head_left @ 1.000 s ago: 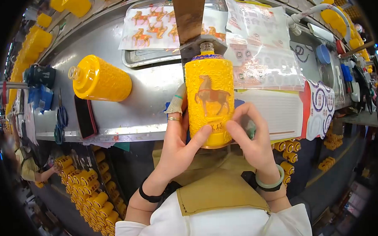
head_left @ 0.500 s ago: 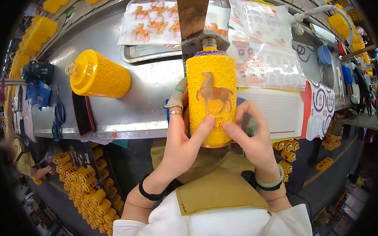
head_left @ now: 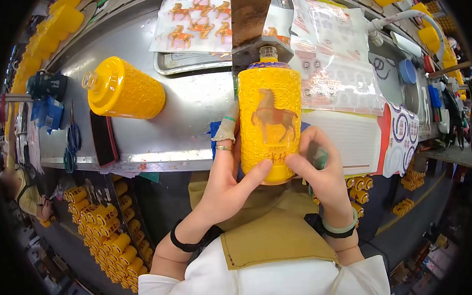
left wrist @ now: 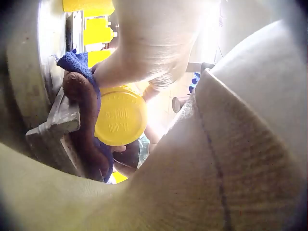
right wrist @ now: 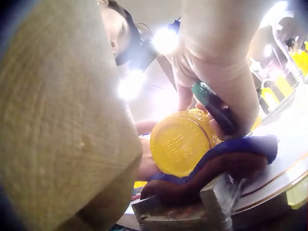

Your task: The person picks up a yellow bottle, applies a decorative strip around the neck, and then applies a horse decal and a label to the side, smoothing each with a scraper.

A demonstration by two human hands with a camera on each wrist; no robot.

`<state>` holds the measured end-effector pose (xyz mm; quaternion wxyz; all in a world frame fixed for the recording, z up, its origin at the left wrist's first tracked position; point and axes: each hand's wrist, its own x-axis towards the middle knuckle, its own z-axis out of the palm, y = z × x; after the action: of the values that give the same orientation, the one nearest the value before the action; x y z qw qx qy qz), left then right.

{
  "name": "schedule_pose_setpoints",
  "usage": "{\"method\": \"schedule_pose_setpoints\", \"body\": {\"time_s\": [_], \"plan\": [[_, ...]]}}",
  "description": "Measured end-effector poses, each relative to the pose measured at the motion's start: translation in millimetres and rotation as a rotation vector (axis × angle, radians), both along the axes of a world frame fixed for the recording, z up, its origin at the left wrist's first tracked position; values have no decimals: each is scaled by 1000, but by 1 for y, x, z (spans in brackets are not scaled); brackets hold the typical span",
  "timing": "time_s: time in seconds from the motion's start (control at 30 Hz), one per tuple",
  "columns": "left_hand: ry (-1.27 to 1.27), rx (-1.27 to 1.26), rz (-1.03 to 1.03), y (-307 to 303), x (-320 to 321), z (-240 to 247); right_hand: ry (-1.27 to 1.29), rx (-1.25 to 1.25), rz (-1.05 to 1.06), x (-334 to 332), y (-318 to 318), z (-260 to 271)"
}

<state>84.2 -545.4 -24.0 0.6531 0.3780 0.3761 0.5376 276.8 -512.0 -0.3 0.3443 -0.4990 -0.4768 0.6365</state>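
Note:
A yellow embossed bottle (head_left: 270, 115) with a clear glass neck is between both hands, its brown horse picture facing up. Small reddish-brown characters (head_left: 276, 158) mark its lower front. My left hand (head_left: 229, 186) holds the bottle from the left, its thumb pressing beside the characters. From the right, my right hand (head_left: 322, 170) grips the lower side, thumb near the characters' right end. A dark piece with a green end (right wrist: 207, 96) is tucked in the right hand. The bottle's round base shows in both wrist views, near a curved support draped with blue cloth (right wrist: 250, 144).
Another yellow bottle (head_left: 127, 89) lies on the metal bench, with a phone (head_left: 104, 140) and scissors (head_left: 71, 148) left of it. Horse decal sheets (head_left: 190, 27) lie on a tray behind. Plastic-covered sheets (head_left: 337, 66) lie right; a brown post (head_left: 249, 17) stands ahead.
The left thumb has moved up onto the characters, then back down beside them. The bottle and both hands appear slightly farther right in the head view, still in the same hold.

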Motion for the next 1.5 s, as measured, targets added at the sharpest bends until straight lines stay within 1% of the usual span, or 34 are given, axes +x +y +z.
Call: {"method": "schedule_pose_setpoints", "body": {"time_s": [0.1, 0.17, 0.2, 0.27, 0.3, 0.4, 0.47, 0.7, 0.8, 1.5], "plan": [[8, -1, -10, 0, -1, 1, -17, 46, 3, 0, 0, 1], [-14, -19, -4, 0, -4, 0, 41, -33, -23, -1, -1, 3], [-13, -20, -5, 1, -4, 1, 42, -34, -23, 0, 0, 4], [-131, -53, 27, 1, -3, 2, 47, -39, -12, 2, 2, 4], [-131, -53, 27, 1, -3, 2, 47, -40, -13, 2, 2, 4], [-81, -29, 17, 0, -2, 2, 27, -39, 2, 3, 1, 3], [57, -1, -4, 0, -1, 2, 27, -44, 11, 2, 0, 1], [41, 9, -12, 1, 0, 3, 11, 3, 3, 1, 0, 0], [-15, 2, 9, 1, 0, 2, 1, -11, 7, 1, 0, 1], [78, 7, 8, -1, 1, 2, -43, 8, 7, -2, 1, 6]]}}
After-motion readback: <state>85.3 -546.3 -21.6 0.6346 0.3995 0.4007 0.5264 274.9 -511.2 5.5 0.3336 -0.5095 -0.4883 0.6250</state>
